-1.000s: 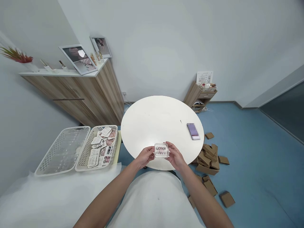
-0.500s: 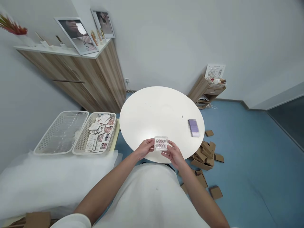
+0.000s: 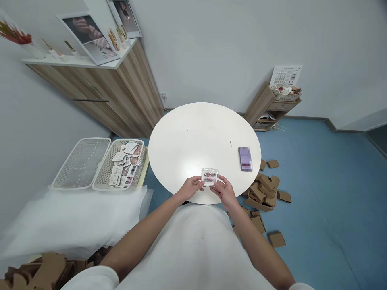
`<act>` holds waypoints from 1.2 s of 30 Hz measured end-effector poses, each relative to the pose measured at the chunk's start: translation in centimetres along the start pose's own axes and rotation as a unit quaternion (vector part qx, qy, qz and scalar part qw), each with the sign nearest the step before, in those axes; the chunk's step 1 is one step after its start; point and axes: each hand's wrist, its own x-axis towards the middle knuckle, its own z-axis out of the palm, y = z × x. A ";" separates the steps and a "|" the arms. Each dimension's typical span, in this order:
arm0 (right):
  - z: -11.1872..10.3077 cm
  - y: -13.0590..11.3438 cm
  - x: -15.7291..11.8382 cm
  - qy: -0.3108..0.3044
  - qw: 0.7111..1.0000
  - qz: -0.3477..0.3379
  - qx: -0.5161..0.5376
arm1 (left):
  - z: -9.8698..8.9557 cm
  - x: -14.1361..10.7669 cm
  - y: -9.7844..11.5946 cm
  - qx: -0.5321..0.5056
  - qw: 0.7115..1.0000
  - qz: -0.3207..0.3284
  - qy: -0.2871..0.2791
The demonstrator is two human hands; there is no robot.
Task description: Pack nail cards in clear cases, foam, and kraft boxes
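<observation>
A small clear plastic box of press-on nails (image 3: pixel 209 177) is held between my two hands, just above the near edge of the round white table (image 3: pixel 175 133). Two rows of pinkish and dark nails show through it. My left hand (image 3: pixel 190 189) is closed on its left side, the thumb at the lower left corner. On the right, my right hand (image 3: pixel 225 192) grips the lower right corner, with thumb and fingers on the box. The fingers behind the box are partly hidden.
A purple phone-sized item (image 3: pixel 245 159), blurred, lies at the table's right. To the left, a white basket (image 3: pixel 99 177) holds several nail cards, beside another basket (image 3: pixel 60 177) with clear plastic. Cardboard boxes (image 3: pixel 263 193) litter the floor at right. Behind stand a wooden cabinet (image 3: pixel 133 96) and small shelf (image 3: pixel 260 104).
My right hand has moved in closer around the box's lower right corner. The left thumb now rests on the box's front. The camera view has shifted slightly.
</observation>
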 end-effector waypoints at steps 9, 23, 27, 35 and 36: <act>-2.7 1.3 1.1 0.015 1.000 -0.001 -0.026 | 2.2 0.5 -1.7 0.043 0.997 0.011 0.066; -0.7 2.8 3.5 -0.002 0.998 0.048 -0.046 | 1.3 -2.1 -3.5 0.046 0.977 -0.005 0.207; 1.6 3.0 4.6 -0.008 0.996 0.051 -0.072 | 0.0 -2.7 -3.3 0.104 0.971 0.007 0.214; 8.4 5.1 8.8 -0.062 0.975 0.005 -0.214 | -8.0 -1.9 -4.0 0.123 0.961 -0.008 0.247; 9.5 5.5 9.5 -0.061 0.970 0.001 -0.236 | -9.4 -1.6 -4.0 0.128 0.960 -0.009 0.248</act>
